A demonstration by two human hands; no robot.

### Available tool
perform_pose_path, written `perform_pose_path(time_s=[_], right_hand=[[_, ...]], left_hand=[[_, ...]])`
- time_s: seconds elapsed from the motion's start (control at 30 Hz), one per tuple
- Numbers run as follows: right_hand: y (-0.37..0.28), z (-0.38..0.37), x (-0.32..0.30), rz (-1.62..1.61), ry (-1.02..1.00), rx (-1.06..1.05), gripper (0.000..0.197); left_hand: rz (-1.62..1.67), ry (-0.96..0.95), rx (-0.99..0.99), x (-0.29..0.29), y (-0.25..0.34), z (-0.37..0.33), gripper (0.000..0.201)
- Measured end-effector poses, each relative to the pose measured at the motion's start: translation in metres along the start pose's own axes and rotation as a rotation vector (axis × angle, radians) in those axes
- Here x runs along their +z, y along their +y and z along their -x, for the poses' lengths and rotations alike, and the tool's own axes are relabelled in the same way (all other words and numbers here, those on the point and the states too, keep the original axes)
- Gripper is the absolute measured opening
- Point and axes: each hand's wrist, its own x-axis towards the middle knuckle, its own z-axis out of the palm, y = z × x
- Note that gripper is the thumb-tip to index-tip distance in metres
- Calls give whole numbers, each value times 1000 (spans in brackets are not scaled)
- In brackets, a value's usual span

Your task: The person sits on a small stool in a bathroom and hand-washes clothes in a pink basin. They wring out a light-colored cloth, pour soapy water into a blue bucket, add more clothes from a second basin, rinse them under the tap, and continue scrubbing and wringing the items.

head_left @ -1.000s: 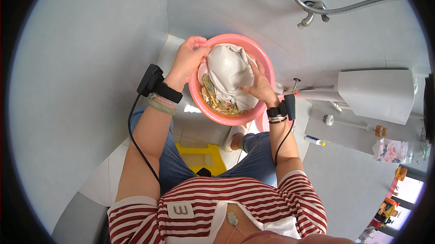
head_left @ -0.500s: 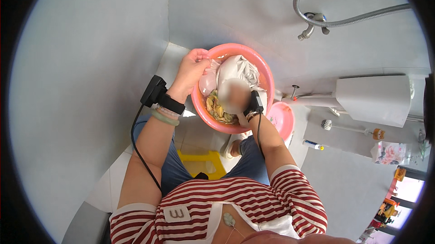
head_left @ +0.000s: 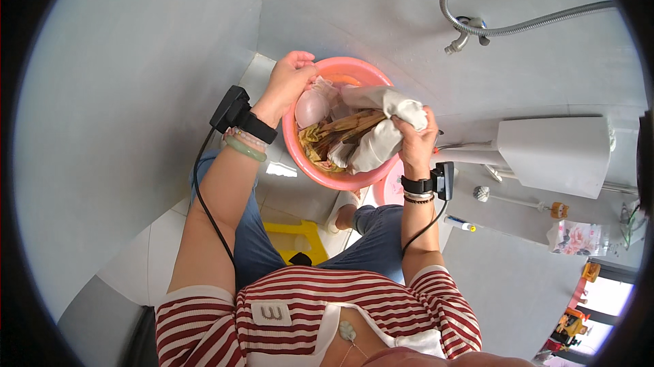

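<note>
A pink basin (head_left: 291,145) holds water and wet clothes. My right hand (head_left: 417,136) is closed around a bunched white cloth (head_left: 375,149), lifting its right end toward the basin's right rim. Under and beside the cloth lies a brown and yellow patterned fabric (head_left: 317,147). At the upper left rim my left hand (head_left: 289,81) pinches the edge of a pale pink bra (head_left: 312,108), whose rounded cup hangs inside the basin. The lower part of the clothes is hidden in the basin.
A second pink basin (head_left: 390,186) stands partly behind the first. A yellow stool (head_left: 306,237) is between my legs. On the right wall are a tap (head_left: 463,38) with a metal hose (head_left: 545,24) and a white cistern (head_left: 552,156). A grey wall (head_left: 136,108) rises at the left.
My right hand has come up out of the basin and moved right, pulling the white cloth up with it and uncovering more patterned fabric. My left hand stays at the rim.
</note>
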Motion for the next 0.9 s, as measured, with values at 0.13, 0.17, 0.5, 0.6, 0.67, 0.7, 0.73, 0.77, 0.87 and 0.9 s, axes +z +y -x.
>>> perform_pose_path(time_s=[0.13,0.17,0.5,0.6,0.67,0.7,0.73,0.77,0.87,0.9], right_hand=[[-41,9,9,12,127,-153,29],[-44,9,3,52,140,-211,32],[-56,2,-7,213,123,-308,35],[-16,-7,-10,591,-108,-202,31],[9,-11,-2,705,-187,-185,33],[17,-11,0,753,-219,-180,38],[45,-16,-9,845,-304,-209,46],[53,-14,-2,985,-392,-170,55],[78,1,21,1249,-662,71,82],[95,2,24,1233,-780,115,95]], left_hand=[[-4,1,-10,0,-1,0,34],[-21,-4,-10,1,1,2,33],[-54,-19,-19,2,2,6,32],[-66,-8,1,3,1,3,31],[-87,8,3,1,2,4,32],[-90,10,7,2,3,4,33],[-134,24,25,2,2,3,33],[-182,45,41,-1,-1,1,33],[-380,73,150,-5,-12,-5,33],[-456,77,197,-4,-11,-6,33]])
